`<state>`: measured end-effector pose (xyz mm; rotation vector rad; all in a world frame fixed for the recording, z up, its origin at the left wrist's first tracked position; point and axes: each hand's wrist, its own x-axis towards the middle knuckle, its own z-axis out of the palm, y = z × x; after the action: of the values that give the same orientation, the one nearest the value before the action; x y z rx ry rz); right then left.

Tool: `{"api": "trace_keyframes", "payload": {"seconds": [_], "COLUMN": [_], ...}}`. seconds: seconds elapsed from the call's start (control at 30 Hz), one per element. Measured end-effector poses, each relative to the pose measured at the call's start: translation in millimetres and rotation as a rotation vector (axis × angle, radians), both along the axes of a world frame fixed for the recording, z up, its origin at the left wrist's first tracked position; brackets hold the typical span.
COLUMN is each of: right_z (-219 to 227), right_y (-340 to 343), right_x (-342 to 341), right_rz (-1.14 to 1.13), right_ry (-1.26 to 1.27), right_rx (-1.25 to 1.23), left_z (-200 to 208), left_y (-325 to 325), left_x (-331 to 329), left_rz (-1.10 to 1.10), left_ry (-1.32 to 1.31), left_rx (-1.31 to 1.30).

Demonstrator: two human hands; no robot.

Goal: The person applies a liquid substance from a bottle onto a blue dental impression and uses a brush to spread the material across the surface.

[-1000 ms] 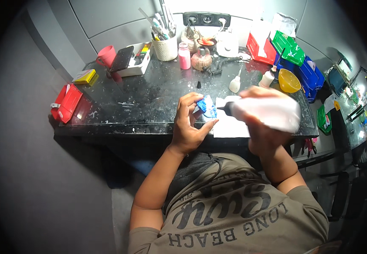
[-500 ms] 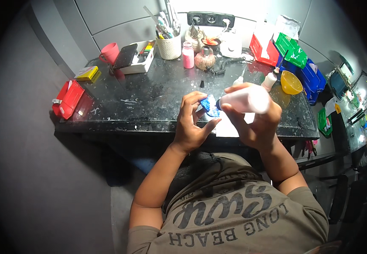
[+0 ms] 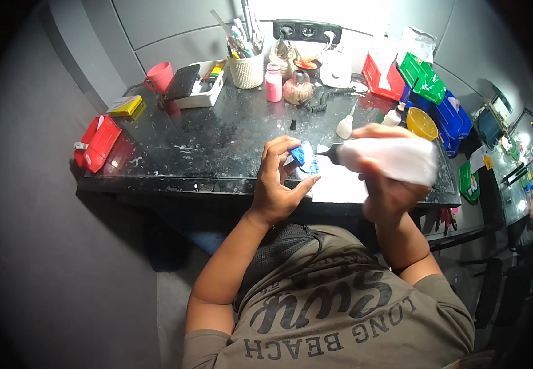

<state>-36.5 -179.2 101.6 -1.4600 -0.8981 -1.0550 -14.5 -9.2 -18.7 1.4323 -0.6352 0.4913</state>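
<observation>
Left hand [image 3: 274, 189] grasps a small blue-and-white moulded piece [image 3: 305, 158] between its curled fingers and thumb, holding it up above the near edge of the black, white-flecked counter [image 3: 217, 138]. Opposite, the right hand [image 3: 393, 195] is wrapped around a translucent squeeze bottle [image 3: 398, 158] tilted on its side, its black nozzle [image 3: 333, 154] pointing left at the piece; whether the tip touches it I cannot tell. Beneath lies a white paper sheet [image 3: 339, 188], partly covered by the right hand and the bottle.

Just beyond the left hand stands a small black pointed cap [image 3: 293, 125]. Close behind the right hand's fingers, crowding the space there, is a needle-tipped dropper bottle [image 3: 344, 128], with a small white bottle [image 3: 392, 118] and a yellow bowl [image 3: 423, 125] farther right. Past these, a red bin [image 3: 382, 79], a green bin [image 3: 423, 79] and a blue bin [image 3: 453, 123] crowd the right rear corner.

Along the back, a black coiled cord [image 3: 325, 100] lies beside a round glass jar [image 3: 298, 92], next to a bottle of pink powder [image 3: 273, 85] and a woven-patterned cup [image 3: 246, 72] crammed with brushes and tools. Leftward are a white tray [image 3: 208, 98] with a dark flat object [image 3: 182, 83] leaning across it, a pink mug [image 3: 159, 79], a yellow box [image 3: 123, 107] and, at the left end, a red container [image 3: 102, 146].
</observation>
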Motion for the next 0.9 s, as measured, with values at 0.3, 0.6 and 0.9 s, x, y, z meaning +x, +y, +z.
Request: {"api": "trace_keyframes", "payload": {"seconds": [0.3, 0.6, 0.9], "right_z": [-5.1, -4.2, -10.6], "right_y": [-7.5, -7.5, 2.7], "right_x": [16.9, 17.9, 11.5], "right_rz": [-0.01, -0.107, 0.094], "right_ry": [0.043, -0.091, 0.004], "right_rx": [-0.271, -0.323, 0.091], "left_z": [-0.5, -0.6, -2.4], "left_y": [-1.8, -1.5, -2.1], "left_x": [4.4, -2.3, -0.8], "left_rz": [-0.051, -0.022, 0.04], "left_ry": [0.05, 0.099, 0.126], "left_rx": [-0.087, -0.125, -0.054]}}
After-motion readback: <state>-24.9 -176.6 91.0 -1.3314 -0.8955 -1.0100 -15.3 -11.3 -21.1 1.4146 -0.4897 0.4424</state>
